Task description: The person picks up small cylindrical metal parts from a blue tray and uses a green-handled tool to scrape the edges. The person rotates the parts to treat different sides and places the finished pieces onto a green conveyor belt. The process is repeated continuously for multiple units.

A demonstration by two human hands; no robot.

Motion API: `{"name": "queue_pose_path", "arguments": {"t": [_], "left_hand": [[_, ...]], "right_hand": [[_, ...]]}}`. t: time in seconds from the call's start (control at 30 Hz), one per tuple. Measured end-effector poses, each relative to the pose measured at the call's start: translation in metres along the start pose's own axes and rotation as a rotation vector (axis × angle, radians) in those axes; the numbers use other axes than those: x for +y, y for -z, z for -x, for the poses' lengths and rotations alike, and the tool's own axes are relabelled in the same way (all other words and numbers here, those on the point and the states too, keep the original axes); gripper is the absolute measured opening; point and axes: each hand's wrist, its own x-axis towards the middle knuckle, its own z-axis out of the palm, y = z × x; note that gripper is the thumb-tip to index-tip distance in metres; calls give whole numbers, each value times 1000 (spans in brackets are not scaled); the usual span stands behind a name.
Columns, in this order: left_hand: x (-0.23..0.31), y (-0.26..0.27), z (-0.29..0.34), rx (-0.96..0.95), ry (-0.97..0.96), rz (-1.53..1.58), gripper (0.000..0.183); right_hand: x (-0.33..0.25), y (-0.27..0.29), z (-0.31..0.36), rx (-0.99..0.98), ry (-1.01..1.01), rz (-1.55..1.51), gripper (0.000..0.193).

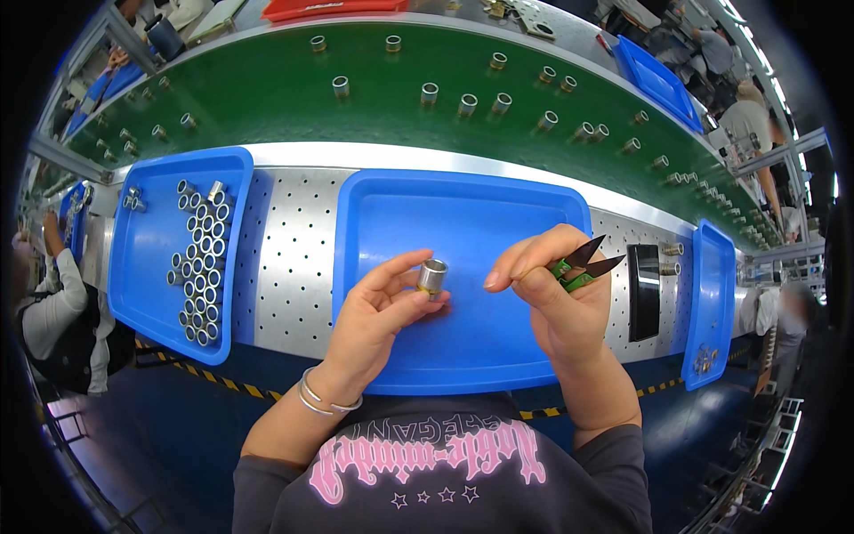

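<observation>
Over the middle blue tray [400,360], my left hand [366,316] holds a short, shiny metal sleeve [433,274] upright between thumb and fingers. The sleeve has an open top and a yellowish band near its lower end. To its right, my right hand [569,311] is raised with thumb and forefinger pinched together, apart from the sleeve. Tucked in that hand are small thread snips [580,264] with green handles, their two dark blades parted and pointing to the right. Whether anything tiny sits in the pinching fingertips cannot be made out.
A blue tray [147,258] at left holds many metal sleeves [203,267]. Ahead, a green conveyor belt [267,98] carries scattered sleeves. A black flat device [643,294], two sleeves and another blue tray [712,276] lie at right. A seated co-worker [67,311] is far left.
</observation>
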Motion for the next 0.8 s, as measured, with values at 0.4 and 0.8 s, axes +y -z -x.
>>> {"name": "queue_pose_path", "arguments": {"t": [0.4,0.8], "left_hand": [[-1,1,-1,-20,-38,-120,38],[11,3,3,43,-86,-7,46]], "right_hand": [[-1,-8,-11,117,-20,124,14],[26,-4,5,-120,41,1094,19]]}}
